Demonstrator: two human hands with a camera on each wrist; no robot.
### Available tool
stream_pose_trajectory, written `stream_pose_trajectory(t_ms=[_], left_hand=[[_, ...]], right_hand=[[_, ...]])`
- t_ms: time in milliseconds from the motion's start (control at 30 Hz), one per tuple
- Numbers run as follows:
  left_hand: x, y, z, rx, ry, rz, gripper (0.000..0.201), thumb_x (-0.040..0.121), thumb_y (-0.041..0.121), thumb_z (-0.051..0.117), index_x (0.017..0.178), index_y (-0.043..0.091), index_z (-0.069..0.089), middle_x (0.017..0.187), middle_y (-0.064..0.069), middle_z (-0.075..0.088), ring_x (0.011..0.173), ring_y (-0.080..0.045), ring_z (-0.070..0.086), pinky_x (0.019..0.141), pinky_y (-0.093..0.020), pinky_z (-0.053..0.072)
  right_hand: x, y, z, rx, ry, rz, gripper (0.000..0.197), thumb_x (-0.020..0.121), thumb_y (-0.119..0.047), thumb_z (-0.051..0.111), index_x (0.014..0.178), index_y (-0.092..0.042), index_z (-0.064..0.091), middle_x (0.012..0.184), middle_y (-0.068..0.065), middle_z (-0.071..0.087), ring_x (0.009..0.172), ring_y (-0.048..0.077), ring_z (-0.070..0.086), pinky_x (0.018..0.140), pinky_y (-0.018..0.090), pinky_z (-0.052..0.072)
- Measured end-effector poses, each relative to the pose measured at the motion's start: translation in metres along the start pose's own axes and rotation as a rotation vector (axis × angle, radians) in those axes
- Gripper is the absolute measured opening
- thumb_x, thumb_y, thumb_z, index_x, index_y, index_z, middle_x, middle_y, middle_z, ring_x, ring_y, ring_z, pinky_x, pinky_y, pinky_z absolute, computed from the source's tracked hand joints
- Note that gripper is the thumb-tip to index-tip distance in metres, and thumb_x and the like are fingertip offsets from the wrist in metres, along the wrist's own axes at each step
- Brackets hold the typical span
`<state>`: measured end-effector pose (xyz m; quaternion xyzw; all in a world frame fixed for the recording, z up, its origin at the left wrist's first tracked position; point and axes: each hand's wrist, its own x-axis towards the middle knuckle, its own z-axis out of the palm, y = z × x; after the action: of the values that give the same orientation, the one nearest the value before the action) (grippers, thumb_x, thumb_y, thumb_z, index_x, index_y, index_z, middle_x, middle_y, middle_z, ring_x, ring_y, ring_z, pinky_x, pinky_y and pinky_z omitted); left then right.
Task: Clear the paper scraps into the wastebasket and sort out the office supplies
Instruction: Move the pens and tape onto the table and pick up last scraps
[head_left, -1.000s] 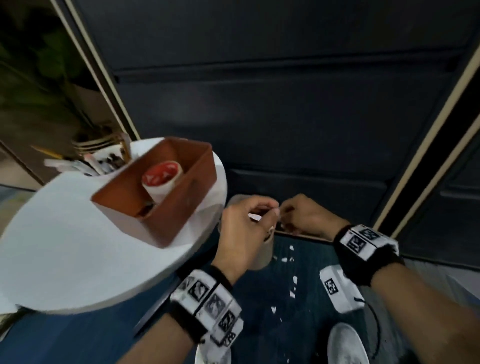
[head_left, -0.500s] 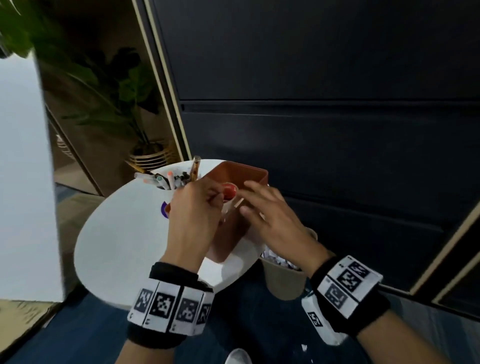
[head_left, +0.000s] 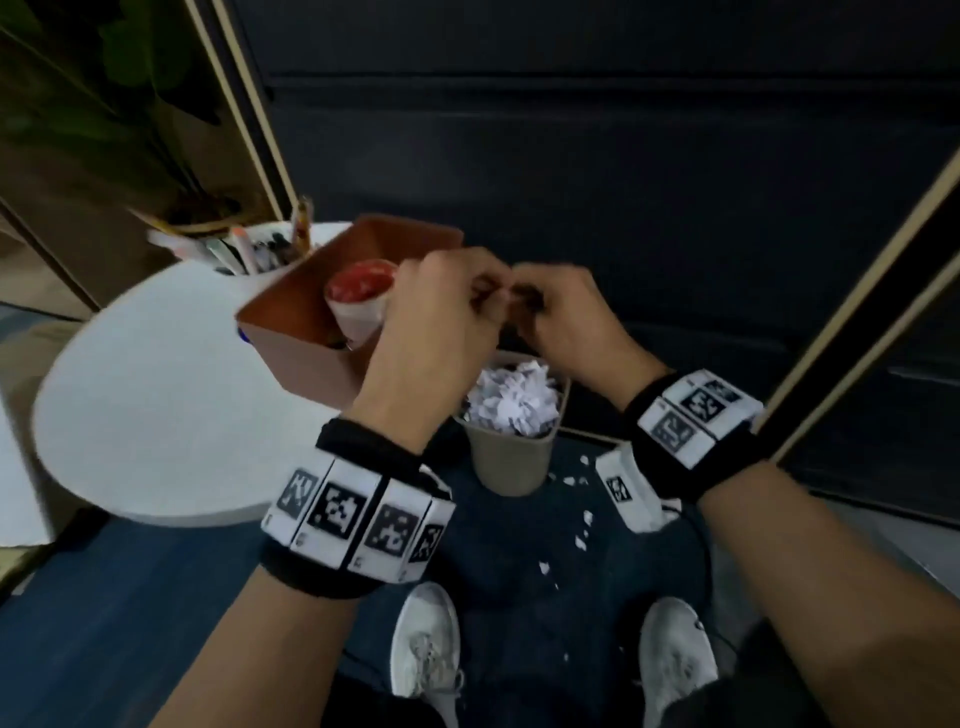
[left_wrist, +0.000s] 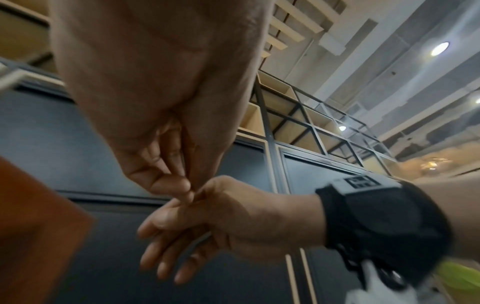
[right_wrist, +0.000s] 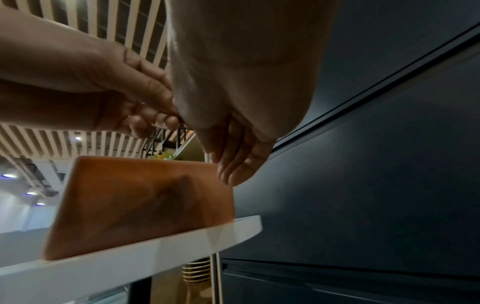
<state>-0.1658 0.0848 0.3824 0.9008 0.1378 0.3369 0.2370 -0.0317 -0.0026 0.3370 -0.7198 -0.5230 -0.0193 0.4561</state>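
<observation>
**A:** Starting at the left, how much is sorted?

**B:** The tabletop (head_left: 156, 415) looks bare of scraps. At its far edge a pen cup (head_left: 244, 249) holds pens and pencils, and beside it the orange box (head_left: 311, 343) holds a tape roll (head_left: 358, 291). I'd judge the supplies largely put away.

**A:** And the hands?

**B:** They meet above the box's right end. The left hand (head_left: 441, 312) has thumb and fingertips pressed together in a pinching grip; the right hand (head_left: 566, 322) pinches at the same spot, its other fingers hanging loose. Whatever sits between them is too small to make out.

**A:** The paper?

**B:** The wastebasket (head_left: 514, 462), on the floor just right of the tabletop, is heaped with crumpled paper (head_left: 511, 400). But small paper scraps (head_left: 582, 519) lie scattered on the floor beside it, so clearing isn't finished.
</observation>
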Motion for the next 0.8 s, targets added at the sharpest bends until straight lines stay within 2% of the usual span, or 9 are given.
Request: stream_pose_trajectory(t_ms=[33,100,233,300,433,567,700,733,800], left_hand=[[-0.001,0.004,0.014,-0.006,-0.06,-0.005,0.015,0.086,0.012,0.066,0.095,0.021,0.074,0.091,0.004,0.074,0.087,-0.012,0.068,0.082,-0.033,0.056],[-0.002,0.006,0.049,0.013,-0.195,-0.021,0.016,0.085,0.012,0.064,0.095,0.019,0.074,0.093,-0.003,0.073,0.09,-0.021,0.068,0.083,-0.039,0.055],[-0.009,-0.001,0.126,0.043,-0.456,-0.133,0.013,0.085,0.018,0.065,0.093,0.024,0.073,0.099,-0.007,0.07,0.092,-0.025,0.067,0.085,-0.035,0.055],[-0.023,-0.013,0.171,0.022,-0.613,-0.202,0.011,0.084,0.017,0.066,0.092,0.02,0.073,0.097,-0.009,0.07,0.093,-0.026,0.067,0.081,-0.032,0.052],[-0.079,-0.058,0.26,0.056,-0.806,-0.345,0.016,0.087,0.013,0.061,0.093,0.006,0.074,0.098,-0.016,0.071,0.097,-0.032,0.066,0.082,-0.037,0.05],[-0.149,-0.129,0.334,0.031,-1.025,-0.578,0.016,0.088,0.013,0.064,0.083,0.002,0.075,0.094,-0.02,0.072,0.091,-0.035,0.069,0.078,-0.038,0.058],[-0.204,-0.198,0.38,0.058,-0.995,-0.74,0.011,0.087,0.015,0.065,0.082,0.021,0.072,0.101,-0.01,0.072,0.098,-0.03,0.067,0.086,-0.035,0.054],[-0.216,-0.21,0.389,0.056,-0.962,-0.747,0.006,0.087,0.016,0.067,0.089,0.02,0.071,0.102,-0.009,0.071,0.1,-0.029,0.066,0.088,-0.035,0.053],[-0.236,-0.226,0.405,0.036,-0.913,-0.727,0.025,0.089,0.02,0.069,0.113,0.014,0.067,0.108,-0.009,0.069,0.105,-0.028,0.063,0.094,-0.04,0.05]], right_hand=[[-0.003,0.006,-0.009,-0.049,-0.039,0.024,0.014,0.084,-0.008,0.06,0.078,-0.018,0.066,0.074,0.002,0.067,0.072,0.007,0.06,0.064,0.028,0.046],[-0.013,0.019,-0.025,-0.187,-0.173,0.111,0.014,0.078,-0.006,0.059,0.067,-0.014,0.058,0.066,0.002,0.063,0.068,0.01,0.059,0.06,0.03,0.045],[-0.048,0.072,-0.036,-0.264,-0.489,0.476,0.018,0.085,-0.002,0.054,0.073,-0.008,0.066,0.069,0.01,0.069,0.062,0.02,0.067,0.064,0.037,0.057],[-0.075,0.111,-0.029,-0.157,-0.512,0.657,0.022,0.085,0.002,0.051,0.078,-0.005,0.07,0.066,0.011,0.069,0.06,0.024,0.067,0.062,0.037,0.061],[-0.141,0.199,0.015,-0.125,-0.59,0.944,0.019,0.089,-0.003,0.057,0.074,-0.006,0.069,0.064,0.01,0.069,0.053,0.019,0.065,0.06,0.036,0.061],[-0.209,0.274,0.084,-0.054,-0.677,1.096,0.021,0.087,-0.007,0.062,0.089,0.011,0.072,0.083,0.027,0.071,0.076,0.036,0.073,0.074,0.044,0.061],[-0.254,0.329,0.146,-0.061,-0.52,1.126,0.017,0.084,-0.011,0.072,0.09,0.005,0.074,0.089,0.022,0.072,0.086,0.033,0.071,0.077,0.041,0.059],[-0.262,0.339,0.159,-0.065,-0.487,1.126,0.019,0.084,-0.015,0.074,0.092,0.002,0.073,0.091,0.019,0.072,0.091,0.031,0.069,0.079,0.039,0.057],[-0.276,0.355,0.183,-0.076,-0.42,1.141,0.026,0.084,-0.021,0.076,0.103,-0.005,0.07,0.1,0.015,0.069,0.099,0.029,0.065,0.084,0.036,0.053]])
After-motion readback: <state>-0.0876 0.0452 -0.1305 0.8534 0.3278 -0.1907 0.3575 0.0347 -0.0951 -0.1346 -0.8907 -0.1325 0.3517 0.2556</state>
